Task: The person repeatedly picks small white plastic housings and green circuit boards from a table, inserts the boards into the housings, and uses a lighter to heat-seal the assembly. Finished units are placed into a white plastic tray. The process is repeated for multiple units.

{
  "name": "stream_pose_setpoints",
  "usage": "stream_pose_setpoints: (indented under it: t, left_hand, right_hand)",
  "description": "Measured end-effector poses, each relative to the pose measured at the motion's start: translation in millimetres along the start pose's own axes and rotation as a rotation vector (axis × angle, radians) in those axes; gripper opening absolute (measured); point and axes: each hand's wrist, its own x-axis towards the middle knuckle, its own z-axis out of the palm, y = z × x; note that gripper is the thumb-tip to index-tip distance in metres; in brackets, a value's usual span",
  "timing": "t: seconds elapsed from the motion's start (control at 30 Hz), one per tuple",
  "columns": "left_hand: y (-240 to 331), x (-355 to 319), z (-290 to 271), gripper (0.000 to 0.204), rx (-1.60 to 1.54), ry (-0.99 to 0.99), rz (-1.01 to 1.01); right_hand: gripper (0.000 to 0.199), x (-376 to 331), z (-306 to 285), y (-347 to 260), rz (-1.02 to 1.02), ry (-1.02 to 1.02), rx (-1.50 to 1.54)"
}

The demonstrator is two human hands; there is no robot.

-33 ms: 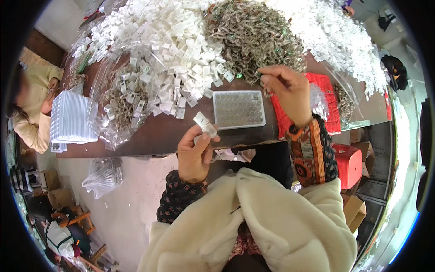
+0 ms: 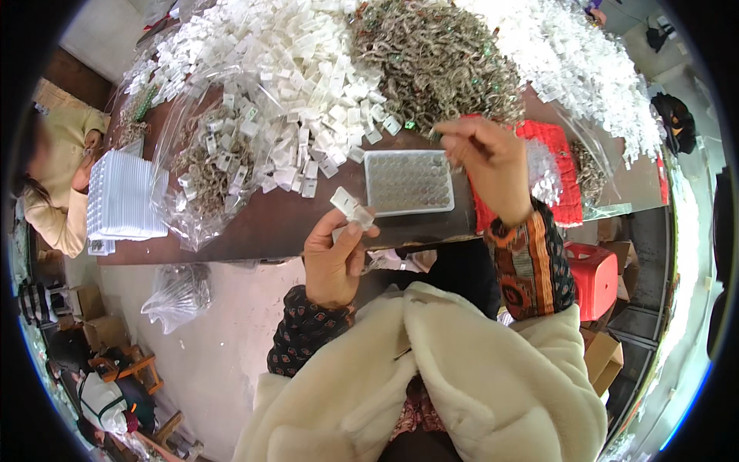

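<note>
My left hand (image 2: 333, 258) is closed, thumb and fingers pinching a small white plastic piece (image 2: 344, 200) that looks like a little flip-open box. It is held just left of a shallow tray (image 2: 409, 211) with rows of small round cells. My right hand (image 2: 496, 165) is raised over the tray's right side, at the near edge of a heap of tangled grey-brown metallic pieces (image 2: 435, 65). Thumb and fingertips are drawn together; what they hold, if anything, is too small to make out. A heap of similar white pieces (image 2: 308, 92) spreads left of the metallic heap.
More clear-white pieces (image 2: 585, 73) lie far right. A red cloth (image 2: 566, 189) is beside my right wrist. At left are a plastic bag of mixed pieces (image 2: 212, 165) and stacked white trays (image 2: 127, 196). Another person (image 2: 61, 177) sits there. A red stool (image 2: 589, 281) stands at right.
My right hand has come slightly lower, its fingertips a little nearer the tray. My left hand still holds the white plastic piece in nearly the same place.
</note>
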Motion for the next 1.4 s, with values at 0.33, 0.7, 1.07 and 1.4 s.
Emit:
stream_pose_setpoints:
  t: [0.33, 0.7, 1.07, 1.4]
  left_hand:
    - [-4.9, -13.1, 17.2, 0.019, 0.092, -0.05, 0.183]
    - [-5.6, -17.3, 13.0, 0.018, 0.169, -0.089, 0.266]
    - [-18.1, -17.7, 15.7, 0.02, 0.119, -0.052, 0.462]
    - [-26.3, -22.5, 21.5, 0.02, 0.044, -0.001, 0.428]
  right_hand:
    - [0.02, -63.6, 44.2, -40.1, -0.047, -0.117, 0.077]
    - [0.022, -70.9, 49.1, -38.7, -0.016, -0.16, 0.186]
    - [0.031, -83.4, 61.2, -36.4, -0.054, -0.139, 0.165]
    - [0.03, -82.5, 66.1, -44.1, 0.162, -0.092, 0.311]
